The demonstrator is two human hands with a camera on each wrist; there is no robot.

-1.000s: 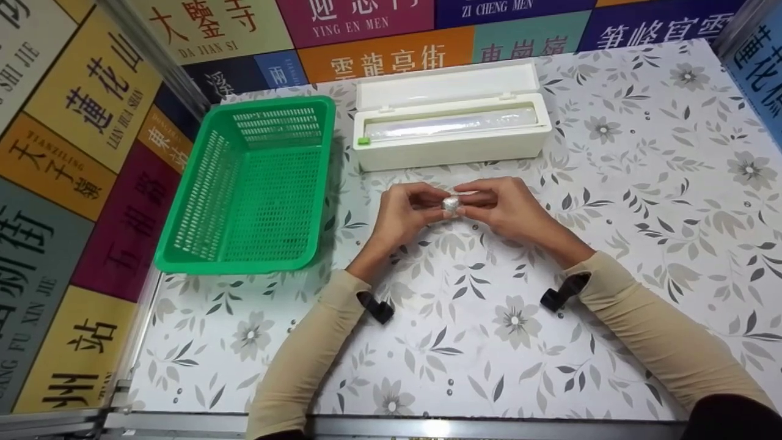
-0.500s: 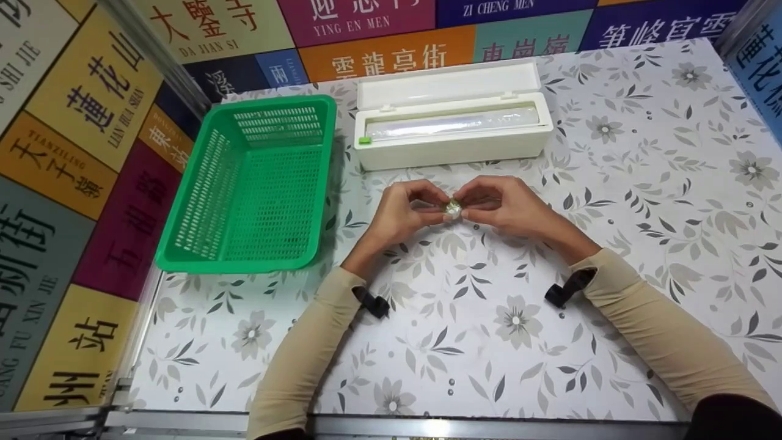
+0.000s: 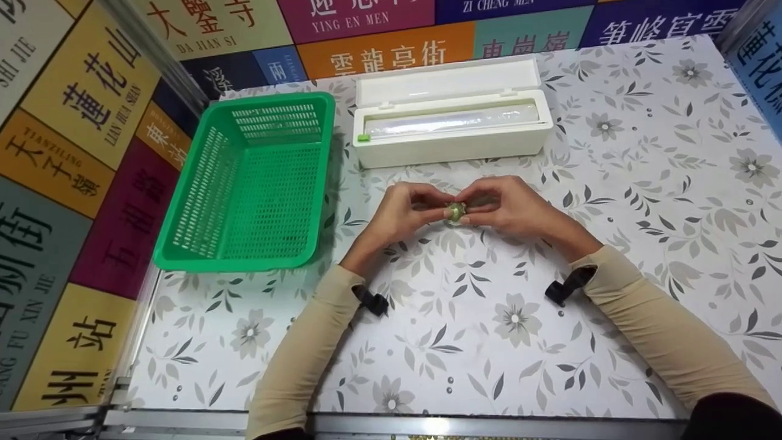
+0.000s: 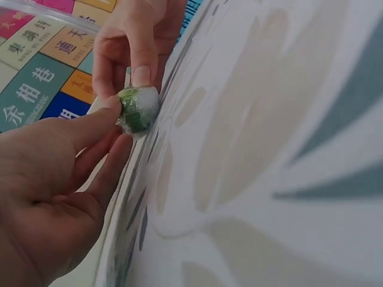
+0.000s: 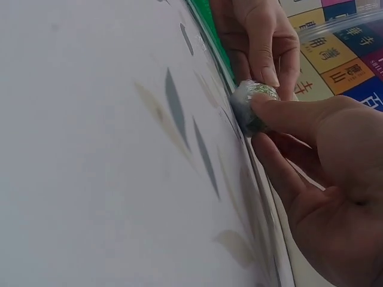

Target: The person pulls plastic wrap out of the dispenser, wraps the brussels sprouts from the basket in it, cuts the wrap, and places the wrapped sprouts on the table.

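A small round green thing wrapped in clear, crinkled plastic film (image 3: pixel 456 212) is held between both hands, low over the patterned table. My left hand (image 3: pixel 400 211) pinches it from the left with thumb and fingertips. From the right, my right hand (image 3: pixel 510 205) pinches it likewise. In the left wrist view the wrapped thing (image 4: pixel 139 110) shows green with pale, shiny film over it. The right wrist view shows the wrapped thing (image 5: pixel 246 98) partly covered by the right thumb. What kind of thing is inside the film I cannot tell.
Behind the hands stands a white box (image 3: pixel 455 150) with its lid up and a roll of clear film (image 3: pixel 452 121) inside. A green perforated basket (image 3: pixel 314 241) sits to the left. Printed panels (image 3: pixel 372 58) border the flower-patterned table (image 3: pixel 470 342).
The wrapped thing has been turned between the fingers: a silvery side showed a second ago, a green side now. Both hands stay in nearly the same place.
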